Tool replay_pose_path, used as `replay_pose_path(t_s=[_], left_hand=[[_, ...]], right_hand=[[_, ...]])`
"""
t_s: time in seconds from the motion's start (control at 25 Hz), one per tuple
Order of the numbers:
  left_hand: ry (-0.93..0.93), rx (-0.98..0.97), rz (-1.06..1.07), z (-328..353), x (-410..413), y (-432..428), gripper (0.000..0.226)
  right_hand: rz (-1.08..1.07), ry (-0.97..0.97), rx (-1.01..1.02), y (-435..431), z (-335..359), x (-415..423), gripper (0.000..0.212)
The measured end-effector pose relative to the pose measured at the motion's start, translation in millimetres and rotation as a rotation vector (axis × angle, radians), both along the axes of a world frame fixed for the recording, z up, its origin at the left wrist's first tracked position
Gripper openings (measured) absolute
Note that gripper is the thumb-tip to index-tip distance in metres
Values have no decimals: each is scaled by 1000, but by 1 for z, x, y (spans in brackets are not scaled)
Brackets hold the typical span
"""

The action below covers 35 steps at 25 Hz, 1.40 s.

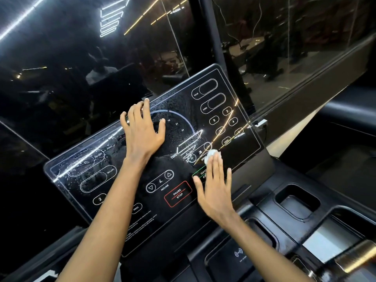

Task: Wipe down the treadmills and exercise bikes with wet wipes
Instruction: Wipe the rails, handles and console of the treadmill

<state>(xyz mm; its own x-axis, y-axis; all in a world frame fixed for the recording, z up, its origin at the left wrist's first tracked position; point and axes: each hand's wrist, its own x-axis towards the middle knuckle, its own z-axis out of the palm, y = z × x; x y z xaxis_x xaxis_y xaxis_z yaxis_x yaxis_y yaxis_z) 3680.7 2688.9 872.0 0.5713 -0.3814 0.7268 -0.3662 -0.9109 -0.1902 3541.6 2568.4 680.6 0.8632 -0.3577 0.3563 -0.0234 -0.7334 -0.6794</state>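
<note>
A treadmill's glossy black console panel (101, 180) fills the middle of the head view, printed with white button outlines and a red PAUSE STOP box (178, 193). Wet streaks and droplets cover its left and upper middle. My left hand (143, 129) lies flat on the upper middle of the panel, fingers spread. My right hand (215, 186) presses a crumpled white wet wipe (212, 154) against the panel's lower right with straight fingers; only the wipe's top edge shows beyond my fingertips.
Below the panel sits the black console tray with cup recesses (297, 200) and a wireless charging pad (238, 253). A metal handlebar (350, 255) crosses the lower right corner. A dark glass wall (81, 47) stands right behind the console, reflecting ceiling lights.
</note>
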Motion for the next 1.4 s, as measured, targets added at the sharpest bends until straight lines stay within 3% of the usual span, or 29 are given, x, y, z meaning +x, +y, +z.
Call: replay_pose_path(t_s=[0.16, 0.32, 0.56, 0.72, 0.8, 1.04, 1.28, 1.4], left_hand=[[-1, -9, 3, -3, 0, -4, 71], [-8, -17, 9, -4, 0, -3, 72], [-26, -27, 25, -6, -1, -7, 71], [-34, -28, 29, -6, -3, -8, 71], [-46, -31, 35, -6, -2, -8, 70], [-66, -34, 47, -8, 0, -8, 69], [-71, -51, 43, -8, 1, -9, 69], [-77, -45, 49, -9, 3, -8, 70]], right_hand=[[9, 129, -88, -2, -42, -24, 80], [-141, 285, 56, -26, -50, -21, 88], [-10, 343, -23, -10, -55, -45, 92], [-93, 358, 155, -29, -43, -26, 97], [-68, 305, 196, -29, -34, -17, 94], [149, 4, 44, -29, -14, -4, 76], [97, -93, -141, -43, 40, 49, 72], [-10, -66, -27, -62, 60, 71, 73]])
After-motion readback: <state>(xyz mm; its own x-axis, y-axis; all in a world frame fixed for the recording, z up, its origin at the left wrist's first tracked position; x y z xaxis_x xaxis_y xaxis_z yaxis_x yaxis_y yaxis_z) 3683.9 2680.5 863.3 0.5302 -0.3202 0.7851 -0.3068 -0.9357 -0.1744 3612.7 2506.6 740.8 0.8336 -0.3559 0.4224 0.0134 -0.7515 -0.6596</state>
